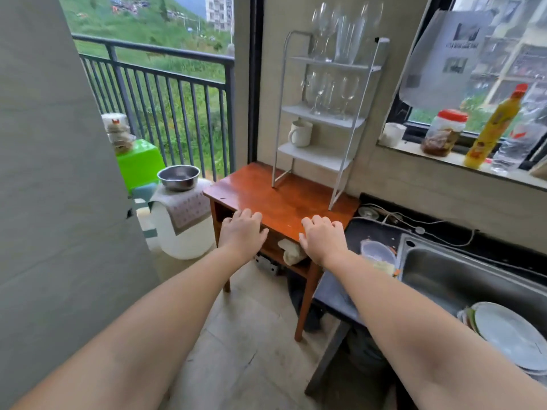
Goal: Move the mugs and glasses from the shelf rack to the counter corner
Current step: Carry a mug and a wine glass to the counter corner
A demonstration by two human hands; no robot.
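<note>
A white three-tier shelf rack [353,125] stands on a small red-brown wooden table [266,193] against the wall. A white mug [301,133] sits alone on the lowest shelf. Several clear wine glasses [331,91] stand on the middle shelf, and more tall glasses [340,34] on the top shelf. My left hand [242,232] and my right hand [322,236] lie palm down at the table's near edge, fingers apart and holding nothing. Both are well below and in front of the rack.
A dark counter [376,229] with cables and a steel sink [461,276] lies to the right, with plates [509,335] at its near side. Bottles and a jar [444,133] stand on the windowsill. A steel bowl [179,177] sits on a white container left of the table.
</note>
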